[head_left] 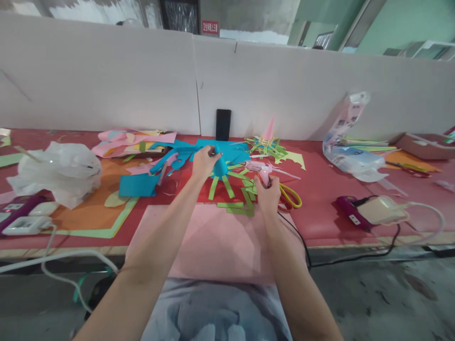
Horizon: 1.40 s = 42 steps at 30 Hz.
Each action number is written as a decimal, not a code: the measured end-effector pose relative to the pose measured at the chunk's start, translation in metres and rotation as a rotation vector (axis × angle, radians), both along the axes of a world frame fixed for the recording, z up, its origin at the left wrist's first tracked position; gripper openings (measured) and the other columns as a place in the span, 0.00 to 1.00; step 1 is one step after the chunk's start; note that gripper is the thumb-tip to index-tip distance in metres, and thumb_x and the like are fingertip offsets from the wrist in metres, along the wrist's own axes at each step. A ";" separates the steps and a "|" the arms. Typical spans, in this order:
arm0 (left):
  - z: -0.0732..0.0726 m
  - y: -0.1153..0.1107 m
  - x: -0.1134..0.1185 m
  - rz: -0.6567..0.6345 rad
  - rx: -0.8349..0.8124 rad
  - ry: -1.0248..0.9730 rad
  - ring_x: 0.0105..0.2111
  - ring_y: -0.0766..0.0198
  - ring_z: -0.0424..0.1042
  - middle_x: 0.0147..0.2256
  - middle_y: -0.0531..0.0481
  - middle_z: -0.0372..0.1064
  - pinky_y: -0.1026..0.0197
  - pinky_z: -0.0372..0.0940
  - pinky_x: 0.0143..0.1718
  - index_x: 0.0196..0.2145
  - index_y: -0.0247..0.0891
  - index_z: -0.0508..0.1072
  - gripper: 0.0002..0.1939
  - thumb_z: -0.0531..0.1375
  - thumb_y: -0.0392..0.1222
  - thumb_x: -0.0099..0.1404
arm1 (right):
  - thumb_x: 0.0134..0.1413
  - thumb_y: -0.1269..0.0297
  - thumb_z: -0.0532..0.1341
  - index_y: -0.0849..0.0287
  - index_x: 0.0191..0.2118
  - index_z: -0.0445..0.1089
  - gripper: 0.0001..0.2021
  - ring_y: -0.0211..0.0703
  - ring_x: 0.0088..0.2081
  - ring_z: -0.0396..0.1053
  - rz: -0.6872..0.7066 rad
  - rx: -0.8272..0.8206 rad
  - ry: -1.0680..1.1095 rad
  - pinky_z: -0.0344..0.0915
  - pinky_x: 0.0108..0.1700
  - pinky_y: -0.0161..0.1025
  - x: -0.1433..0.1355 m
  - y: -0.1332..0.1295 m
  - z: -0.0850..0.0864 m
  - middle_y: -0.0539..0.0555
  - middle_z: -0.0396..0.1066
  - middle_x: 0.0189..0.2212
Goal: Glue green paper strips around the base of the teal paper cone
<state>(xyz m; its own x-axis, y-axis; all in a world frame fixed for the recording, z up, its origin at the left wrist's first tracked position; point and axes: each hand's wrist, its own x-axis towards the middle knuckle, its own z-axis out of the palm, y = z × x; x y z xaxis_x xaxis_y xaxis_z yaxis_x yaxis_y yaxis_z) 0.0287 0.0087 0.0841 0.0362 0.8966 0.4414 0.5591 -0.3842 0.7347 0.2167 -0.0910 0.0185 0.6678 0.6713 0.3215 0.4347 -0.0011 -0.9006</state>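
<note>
My left hand (204,163) is closed on the top of a blue paper cone (220,169), near the middle of the table. Light green paper strips (228,186) fan out from the cone's base over a red sheet. In my right hand (267,189) is a pink glue gun (259,166), its nozzle pointing left toward the cone and strips. A clear glue stick juts from its rear. Loose green strips (237,209) lie just in front. Behind stands a pink paper cone (269,130) with woven green and yellow strips around its base.
Yellow-handled scissors (291,195) lie right of my right hand. A black phone (223,124) leans on the white partition (142,80). Blue paper scraps (138,185) and a plastic bag (64,170) are left. A power strip (355,213) with cords sits right.
</note>
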 end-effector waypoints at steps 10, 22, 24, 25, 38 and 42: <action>-0.023 -0.011 0.003 -0.095 0.031 -0.004 0.41 0.60 0.72 0.43 0.46 0.73 0.61 0.65 0.44 0.44 0.38 0.72 0.15 0.62 0.40 0.58 | 0.40 0.45 0.61 0.58 0.41 0.64 0.25 0.39 0.30 0.62 0.013 -0.015 0.025 0.59 0.36 0.36 -0.002 -0.001 0.002 0.51 0.67 0.33; -0.074 -0.029 -0.030 -0.044 -0.045 0.059 0.34 0.64 0.71 0.34 0.50 0.74 0.62 0.65 0.40 0.32 0.38 0.75 0.04 0.59 0.34 0.58 | 0.40 0.46 0.61 0.55 0.43 0.64 0.25 0.44 0.34 0.66 0.060 -0.123 -0.012 0.61 0.41 0.40 -0.002 0.001 -0.002 0.52 0.69 0.36; -0.078 -0.027 -0.028 -0.067 -0.075 0.119 0.35 0.64 0.71 0.35 0.50 0.74 0.62 0.65 0.40 0.33 0.38 0.75 0.06 0.60 0.31 0.57 | 0.40 0.45 0.61 0.56 0.44 0.64 0.26 0.45 0.35 0.66 0.059 -0.138 -0.021 0.61 0.41 0.41 -0.002 0.001 -0.002 0.53 0.69 0.37; -0.080 -0.026 -0.028 -0.065 -0.086 0.151 0.34 0.64 0.71 0.35 0.49 0.74 0.62 0.65 0.40 0.33 0.38 0.75 0.07 0.60 0.31 0.57 | 0.40 0.45 0.61 0.56 0.44 0.64 0.26 0.45 0.36 0.66 0.057 -0.143 -0.026 0.61 0.41 0.41 -0.002 0.001 -0.003 0.53 0.69 0.37; -0.076 -0.030 -0.029 0.053 -0.192 0.473 0.41 0.57 0.67 0.40 0.44 0.69 0.58 0.62 0.43 0.43 0.42 0.76 0.12 0.60 0.41 0.60 | 0.40 0.44 0.60 0.55 0.44 0.64 0.26 0.47 0.39 0.66 0.070 -0.171 -0.061 0.61 0.43 0.42 -0.002 0.001 -0.004 0.55 0.70 0.39; -0.073 -0.033 -0.028 0.058 -0.204 0.506 0.44 0.54 0.66 0.42 0.44 0.68 0.56 0.61 0.44 0.44 0.44 0.76 0.13 0.59 0.42 0.61 | 0.41 0.43 0.59 0.54 0.44 0.64 0.26 0.48 0.40 0.66 0.063 -0.164 -0.073 0.61 0.43 0.42 -0.001 0.002 -0.006 0.55 0.70 0.39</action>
